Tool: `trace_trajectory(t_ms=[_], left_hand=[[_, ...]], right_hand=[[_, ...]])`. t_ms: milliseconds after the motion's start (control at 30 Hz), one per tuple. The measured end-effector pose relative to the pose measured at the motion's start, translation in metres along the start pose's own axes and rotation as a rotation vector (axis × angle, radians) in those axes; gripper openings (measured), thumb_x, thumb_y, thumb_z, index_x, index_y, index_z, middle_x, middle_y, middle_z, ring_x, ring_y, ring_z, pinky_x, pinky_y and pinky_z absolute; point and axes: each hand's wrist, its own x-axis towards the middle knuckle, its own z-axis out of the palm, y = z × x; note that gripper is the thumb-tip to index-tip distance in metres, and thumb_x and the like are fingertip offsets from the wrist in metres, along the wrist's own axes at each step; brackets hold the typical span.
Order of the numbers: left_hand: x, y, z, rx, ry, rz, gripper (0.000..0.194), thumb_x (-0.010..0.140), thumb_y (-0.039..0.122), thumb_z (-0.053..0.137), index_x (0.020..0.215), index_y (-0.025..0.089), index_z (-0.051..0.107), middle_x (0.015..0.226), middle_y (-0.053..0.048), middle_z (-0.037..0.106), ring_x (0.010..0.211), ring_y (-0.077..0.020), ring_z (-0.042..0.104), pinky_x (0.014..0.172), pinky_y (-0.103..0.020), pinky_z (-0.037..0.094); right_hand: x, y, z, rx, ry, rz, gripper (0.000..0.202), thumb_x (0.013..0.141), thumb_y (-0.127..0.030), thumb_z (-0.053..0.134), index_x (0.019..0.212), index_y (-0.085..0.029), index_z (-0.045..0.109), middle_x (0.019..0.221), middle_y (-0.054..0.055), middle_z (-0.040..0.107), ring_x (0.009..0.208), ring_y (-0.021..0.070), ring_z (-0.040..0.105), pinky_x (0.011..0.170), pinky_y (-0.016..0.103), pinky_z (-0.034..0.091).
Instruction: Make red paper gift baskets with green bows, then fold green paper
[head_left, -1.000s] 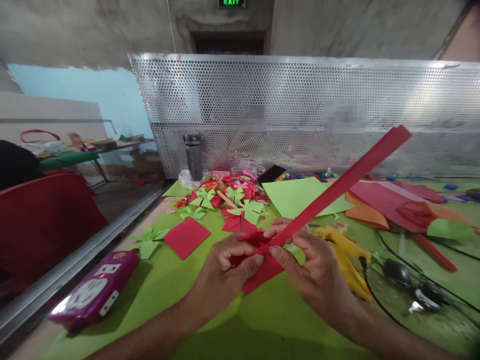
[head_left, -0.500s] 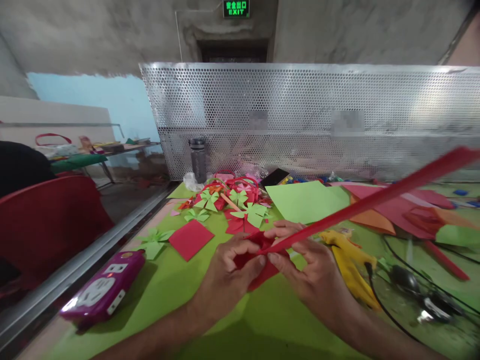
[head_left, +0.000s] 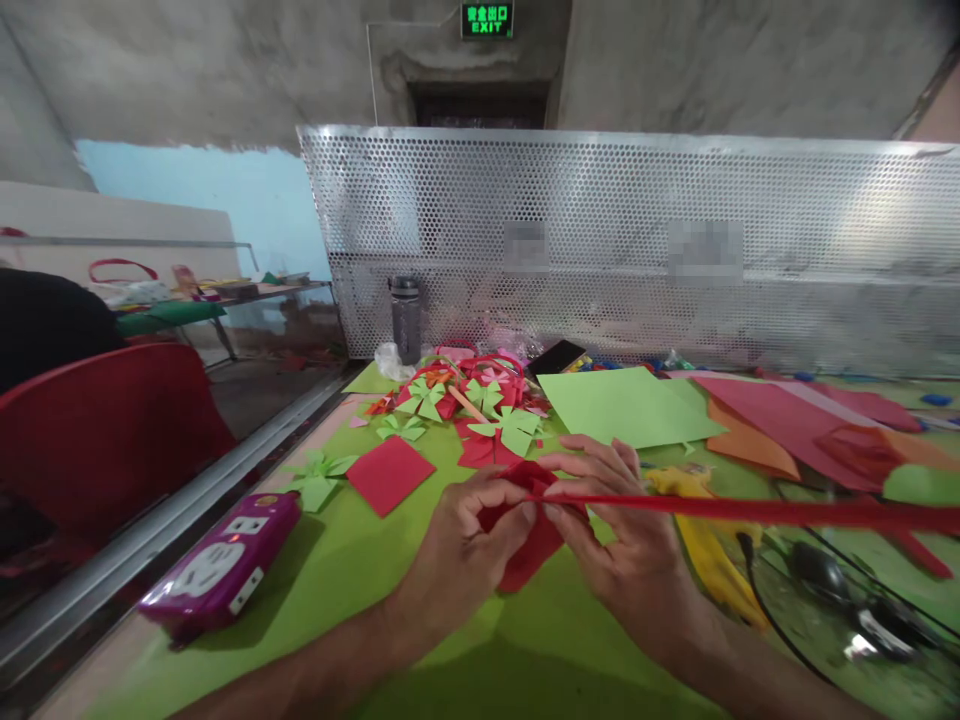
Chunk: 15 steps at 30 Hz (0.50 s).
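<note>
Folded red paper (head_left: pixel 531 560) is pinched between the thumb and fingers of my left hand (head_left: pixel 469 540), low in the middle of the view. My right hand (head_left: pixel 622 530) pinches a long red strip (head_left: pixel 720 508) close to its left end, against the folded paper. The strip stretches to the right edge of the view, nearly level. Both thumb tips almost meet in front of the paper. A flat red square (head_left: pixel 391 474) lies left of my hands, beside green cut-paper leaves (head_left: pixel 319 482).
A purple power strip (head_left: pixel 223 565) sits at the left. Behind are a dark bottle (head_left: pixel 406 320), a phone (head_left: pixel 556 358) and a light green sheet (head_left: pixel 630 405). Yellow cloth (head_left: pixel 709 550) and black cables lie at the right. A perforated metal panel (head_left: pixel 600 200) stands behind the table.
The red strip has swung down from a steep slant to nearly level. The folded paper has turned a little between my hands. The whole view has shifted slightly.
</note>
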Motion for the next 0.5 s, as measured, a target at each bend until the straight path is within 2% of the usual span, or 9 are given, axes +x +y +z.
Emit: trace_trajectory(t_ms=[100,267,500], left_hand=[[0.000,-0.001,0.000,-0.024,0.010,-0.001,0.024,0.083,0.027,0.056,0.064,0.015,0.065,0.062,0.001,0.054,0.055,-0.0095,0.045,0.052,-0.020,0.036],[-0.001,-0.005,0.000,-0.091,0.008,-0.034,0.023,0.083,0.030,0.057,0.071,0.014,0.069,0.073,-0.003,0.061,0.066,-0.0136,0.054,0.059,-0.023,0.041],[0.000,-0.008,0.000,-0.146,0.021,-0.107,0.025,0.079,0.033,0.061,0.063,0.015,0.067,0.071,-0.004,0.062,0.065,-0.0139,0.053,0.057,-0.023,0.040]], right_hand=[[-0.003,0.005,0.002,-0.074,0.006,-0.089,0.017,0.084,-0.011,0.054,0.090,-0.026,0.060,0.101,0.002,0.070,0.111,0.0229,0.056,0.105,0.055,0.024],[-0.006,0.006,0.002,-0.196,0.031,-0.205,0.023,0.086,-0.006,0.049,0.091,-0.025,0.061,0.107,0.001,0.070,0.120,0.0223,0.051,0.109,0.052,0.019],[-0.006,-0.003,-0.001,-0.279,0.029,-0.323,0.026,0.085,-0.003,0.045,0.096,-0.017,0.064,0.110,0.009,0.070,0.120,0.0268,0.052,0.109,0.057,0.013]])
